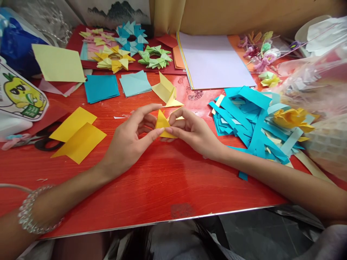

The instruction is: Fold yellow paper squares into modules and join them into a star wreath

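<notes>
Between my two hands is a small folded piece of yellow origami paper [162,121], its triangular point upward. My left hand [132,133] pinches its left side, thumb along the lower edge. From the right, my right hand [192,131] grips the lower corner between thumb and fingers. Just behind them lie pale yellow folded pieces [166,90], partly overlapping. Two yellow creased sheets [84,142] rest to the left of my left hand. My fingers hide part of the held paper.
Finished paper rings [154,57] sit at the back, near blue square stacks [101,88] and a lilac sheet stack [217,59]. Blue paper scraps [244,122] pile at right. Black-handled scissors [46,141] lie at left on the red table [141,202].
</notes>
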{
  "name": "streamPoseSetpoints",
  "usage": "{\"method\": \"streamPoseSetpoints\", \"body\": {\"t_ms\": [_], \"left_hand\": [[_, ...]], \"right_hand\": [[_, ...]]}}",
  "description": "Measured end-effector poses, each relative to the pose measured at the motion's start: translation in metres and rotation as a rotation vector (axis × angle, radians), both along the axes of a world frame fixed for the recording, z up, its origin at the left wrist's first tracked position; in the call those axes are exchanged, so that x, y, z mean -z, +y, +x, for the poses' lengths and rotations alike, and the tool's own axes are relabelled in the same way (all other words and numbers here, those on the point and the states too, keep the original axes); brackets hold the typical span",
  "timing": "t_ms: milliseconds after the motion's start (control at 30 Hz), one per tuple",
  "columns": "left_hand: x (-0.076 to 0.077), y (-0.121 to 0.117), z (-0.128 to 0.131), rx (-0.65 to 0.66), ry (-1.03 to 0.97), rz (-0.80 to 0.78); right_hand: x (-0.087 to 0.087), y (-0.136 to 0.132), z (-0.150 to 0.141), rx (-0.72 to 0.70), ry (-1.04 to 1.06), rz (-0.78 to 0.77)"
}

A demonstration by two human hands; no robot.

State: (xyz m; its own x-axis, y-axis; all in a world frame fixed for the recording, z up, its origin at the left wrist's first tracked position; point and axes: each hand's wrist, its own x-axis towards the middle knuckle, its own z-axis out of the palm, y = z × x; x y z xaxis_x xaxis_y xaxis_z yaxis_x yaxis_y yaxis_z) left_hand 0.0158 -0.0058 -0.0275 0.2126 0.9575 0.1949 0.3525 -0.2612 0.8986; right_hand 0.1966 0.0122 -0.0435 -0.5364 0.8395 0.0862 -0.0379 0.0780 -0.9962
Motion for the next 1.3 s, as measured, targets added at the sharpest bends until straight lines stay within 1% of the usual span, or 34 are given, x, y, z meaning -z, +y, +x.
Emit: {"method": "streamPoseSetpoints", "body": {"t_ms": [100, 233, 333, 400, 467, 533, 667, 867, 1000, 1167, 1300], "left_hand": [[0.0005, 0.0012, -0.0013, 0.003, 0.006, 0.013], [-0.0016, 0.0005, -0.0028, 0.065, 0.115, 0.043], [-0.002, 0.0007, -0.0026, 0.03, 0.124, 0.0], [-0.0019, 0.0018, -0.0024, 0.003, 0.119, -0.032], [-0.0024, 0.0029, -0.0024, -0.015, 0.137, -0.029], [-0.0036, 0.0031, -0.0025, -0.019, 0.185, 0.008], [-0.0061, 0.0011, -0.0021, 0.001, 0.259, 0.087], [-0.0046, 0.0004, -0.0015, -0.033, 0.283, 0.134], [-0.0044, 0.0028, -0.0034, -0.047, 0.298, 0.176], [-0.0054, 0.0059, -0.0064, -0.084, 0.283, 0.187], [-0.0029, 0.0073, -0.0069, -0.066, 0.304, 0.195]], "right_hand": [[-0.0011, -0.0007, -0.0012, 0.002, -0.017, 0.002], [-0.0023, -0.001, -0.0018, 0.023, -0.018, 0.026], [-0.002, -0.0005, -0.0009, 0.042, 0.007, 0.019], [-0.0014, 0.0001, -0.0003, 0.051, 0.039, -0.021], [-0.0011, 0.0007, -0.0001, 0.049, 0.065, -0.073], [-0.0012, 0.0008, -0.0003, 0.042, 0.063, -0.093], [-0.002, -0.0006, -0.0005, 0.044, 0.038, -0.058], [-0.0006, -0.0016, -0.0017, 0.081, -0.013, -0.045], [-0.0013, 0.0004, -0.0016, 0.054, -0.047, -0.061], [-0.0014, 0.0017, 0.0003, 0.07, 0.017, -0.016], [0.0004, 0.0007, 0.0, 0.083, 0.032, 0.029]]}}
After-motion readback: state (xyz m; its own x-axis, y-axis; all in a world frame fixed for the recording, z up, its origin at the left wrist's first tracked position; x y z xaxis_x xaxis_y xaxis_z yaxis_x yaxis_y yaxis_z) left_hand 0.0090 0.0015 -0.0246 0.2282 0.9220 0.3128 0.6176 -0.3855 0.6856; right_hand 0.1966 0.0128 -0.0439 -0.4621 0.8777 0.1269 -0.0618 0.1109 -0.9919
